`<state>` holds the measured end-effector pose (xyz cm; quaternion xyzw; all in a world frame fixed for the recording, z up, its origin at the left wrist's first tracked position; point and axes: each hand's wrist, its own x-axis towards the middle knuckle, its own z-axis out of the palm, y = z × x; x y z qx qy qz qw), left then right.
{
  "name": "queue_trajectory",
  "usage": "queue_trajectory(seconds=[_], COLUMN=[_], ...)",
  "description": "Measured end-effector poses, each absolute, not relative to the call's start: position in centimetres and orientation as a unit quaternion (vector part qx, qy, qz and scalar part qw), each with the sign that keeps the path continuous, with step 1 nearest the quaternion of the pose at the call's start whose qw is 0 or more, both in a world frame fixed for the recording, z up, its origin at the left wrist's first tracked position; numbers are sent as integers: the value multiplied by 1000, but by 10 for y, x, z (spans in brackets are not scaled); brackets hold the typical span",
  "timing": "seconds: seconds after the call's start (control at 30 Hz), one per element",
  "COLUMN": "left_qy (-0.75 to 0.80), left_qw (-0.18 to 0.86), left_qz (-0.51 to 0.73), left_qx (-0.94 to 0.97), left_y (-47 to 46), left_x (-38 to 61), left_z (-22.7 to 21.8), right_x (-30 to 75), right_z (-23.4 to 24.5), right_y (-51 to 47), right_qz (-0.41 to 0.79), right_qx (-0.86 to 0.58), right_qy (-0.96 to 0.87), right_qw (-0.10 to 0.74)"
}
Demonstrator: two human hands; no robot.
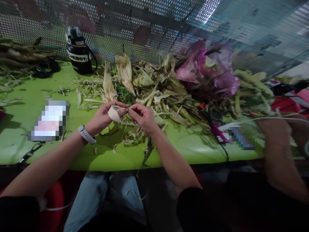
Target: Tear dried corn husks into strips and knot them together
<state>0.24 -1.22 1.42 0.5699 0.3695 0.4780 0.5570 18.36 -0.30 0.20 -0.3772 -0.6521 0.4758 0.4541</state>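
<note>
**Green bench (188, 141), husk heap (169, 90), pale strip (114, 114) in the left hand (105, 112)**

The bench runs the whole width of the view, and a perforated metal screen (116, 29) stands behind it. Dry, leafy husks pile up along the middle and back of the bench. At the far right, another person's forearm (277, 145) extends over the bench. A purple plastic bag (205, 71) sits on the right part of the heap. Back left, a dark bottle (80, 54) stands upright near the screen. A phone (50, 120), lit and pixelated, lies left of the left hand.

The person's right hand (145, 118) meets the left just in front of the heap, above the bench. The left thumb and fingers pinch the pale strip, which curls across them. The right thumb and forefinger are pressed together at the left fingertips; whatever lies between is too small to tell. A white wristband (87, 134) circles the left wrist.
</note>
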Motion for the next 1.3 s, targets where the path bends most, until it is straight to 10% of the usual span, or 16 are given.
queue_trajectory(seconds=[1.3], left_qy=[305], left_qw=[670], left_qz=[502], left_qx=[454], left_y=[-17], left_x=[9], left_z=[10], right_x=[171], right_z=[-28], right_y=[-6], right_qz=[-87], right_qx=[-374], right_qy=[-799], right_qw=[463])
